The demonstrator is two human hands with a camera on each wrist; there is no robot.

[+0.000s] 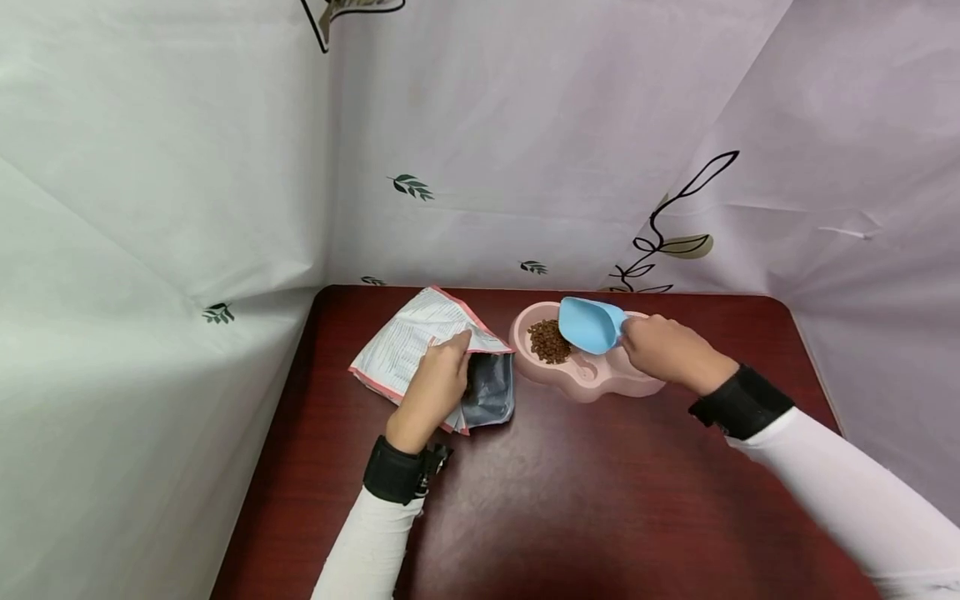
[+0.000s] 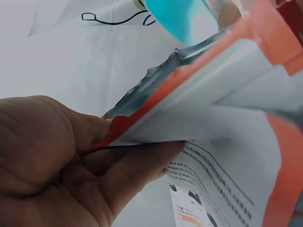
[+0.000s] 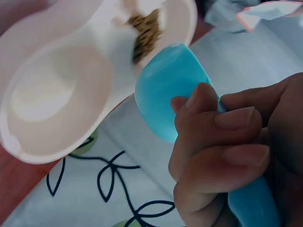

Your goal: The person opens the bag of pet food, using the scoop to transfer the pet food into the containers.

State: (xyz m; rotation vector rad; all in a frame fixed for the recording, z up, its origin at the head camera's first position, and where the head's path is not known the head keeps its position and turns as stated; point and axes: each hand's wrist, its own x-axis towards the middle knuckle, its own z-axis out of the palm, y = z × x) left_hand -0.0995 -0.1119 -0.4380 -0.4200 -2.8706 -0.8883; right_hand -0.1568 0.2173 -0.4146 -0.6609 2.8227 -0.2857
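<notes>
My right hand (image 1: pixel 663 350) grips the handle of a light blue scoop (image 1: pixel 588 325), its fingers wrapped round it in the right wrist view. The scoop is over a pink double pet bowl (image 1: pixel 585 383); no kibble shows in it. Brown kibble (image 1: pixel 550 342) lies in the bowl's left compartment. With my left hand (image 1: pixel 433 382) I pinch the torn edge of a white bag (image 1: pixel 408 337) with red trim, between thumb and fingers in the left wrist view. The bag lies on its side, its mouth toward the bowl and its silvery lining (image 1: pixel 491 387) showing.
A dark red-brown table (image 1: pixel 600 492) carries the bag and the bowl near its far edge. White cloth (image 1: pixel 480 150) with leaf prints hangs behind the table and along its sides. Black straps (image 1: pixel 742 402) circle both wrists.
</notes>
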